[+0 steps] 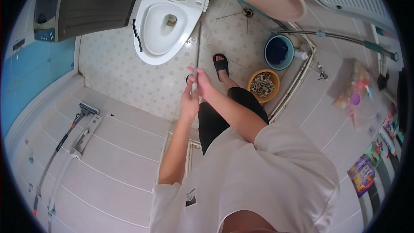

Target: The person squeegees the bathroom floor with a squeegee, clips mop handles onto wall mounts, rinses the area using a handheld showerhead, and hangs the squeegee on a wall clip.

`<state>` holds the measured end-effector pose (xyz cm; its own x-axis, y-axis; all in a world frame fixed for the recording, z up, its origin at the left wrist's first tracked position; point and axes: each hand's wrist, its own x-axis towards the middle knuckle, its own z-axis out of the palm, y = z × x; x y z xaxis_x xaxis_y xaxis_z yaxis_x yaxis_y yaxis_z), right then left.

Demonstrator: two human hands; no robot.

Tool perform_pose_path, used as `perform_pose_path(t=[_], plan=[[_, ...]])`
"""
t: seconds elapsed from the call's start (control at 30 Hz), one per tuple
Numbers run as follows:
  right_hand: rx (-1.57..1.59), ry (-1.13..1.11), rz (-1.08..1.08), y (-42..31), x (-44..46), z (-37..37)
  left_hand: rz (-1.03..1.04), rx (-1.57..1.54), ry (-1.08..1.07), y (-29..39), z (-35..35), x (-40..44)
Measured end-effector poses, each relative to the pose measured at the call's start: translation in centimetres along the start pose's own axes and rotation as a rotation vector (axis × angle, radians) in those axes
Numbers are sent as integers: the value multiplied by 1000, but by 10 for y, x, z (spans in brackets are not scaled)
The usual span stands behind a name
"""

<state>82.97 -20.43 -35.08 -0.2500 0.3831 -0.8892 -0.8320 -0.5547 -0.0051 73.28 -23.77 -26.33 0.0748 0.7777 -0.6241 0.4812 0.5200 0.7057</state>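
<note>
Pale short-sleeved T-shirt [276,172], small dark chest print [191,200], perhaps lettered; black shorts [211,125]; black open-toed slipper [221,64].

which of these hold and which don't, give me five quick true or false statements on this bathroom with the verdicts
1. The left hand and right hand both hold a thin pole. True.
2. The toilet is covered by its lid. False: the toilet stands open.
3. A blue bucket stands near a yellow basin. True.
4. The yellow basin is empty. False: it holds a mottled light-and-dark mass.
5. The person's shorts are white. False: the shorts are black.
</note>
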Motion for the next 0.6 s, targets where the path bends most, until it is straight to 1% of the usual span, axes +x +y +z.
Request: perform_pose_path(t=[0.03, 0.07, 0.13, 0.17, 0.2, 0.3, 0.4, 0.47, 0.53, 0.57, 0.6], plan=[[-49, 13, 21, 8, -6, 4, 70, 149, 13, -3, 1, -4], [-100, 28, 45, 12, -9, 3, 138, 299, 37, 13, -2, -9], [-285, 150, 32, 10, -3, -3, -126, 463, -79, 50, -5, -20], [-376, 210, 24, 10, 8, -9, -117, 467, -78, 49, 3, -19], [-367, 179, 19, 15, 32, -33, -110, 470, -78, 44, 13, -17], [-556, 223, -79, -6, 0, -43, -119, 431, -106, 20, 50, -27], [-671, 274, -84, -17, -10, -86, -108, 388, -137, 21, 88, -39], [-680, 208, -60, -18, 11, -151, -143, 343, -183, 30, 109, -51], [-657, 218, -57, -27, 6, -164, -86, 309, -173, 30, 128, -61], [-626, 263, -61, -34, -9, -158, -57, 292, -168, 33, 130, -64], [-608, 282, -53, -35, -20, -148, -109, 323, -235, 34, 129, -63]])
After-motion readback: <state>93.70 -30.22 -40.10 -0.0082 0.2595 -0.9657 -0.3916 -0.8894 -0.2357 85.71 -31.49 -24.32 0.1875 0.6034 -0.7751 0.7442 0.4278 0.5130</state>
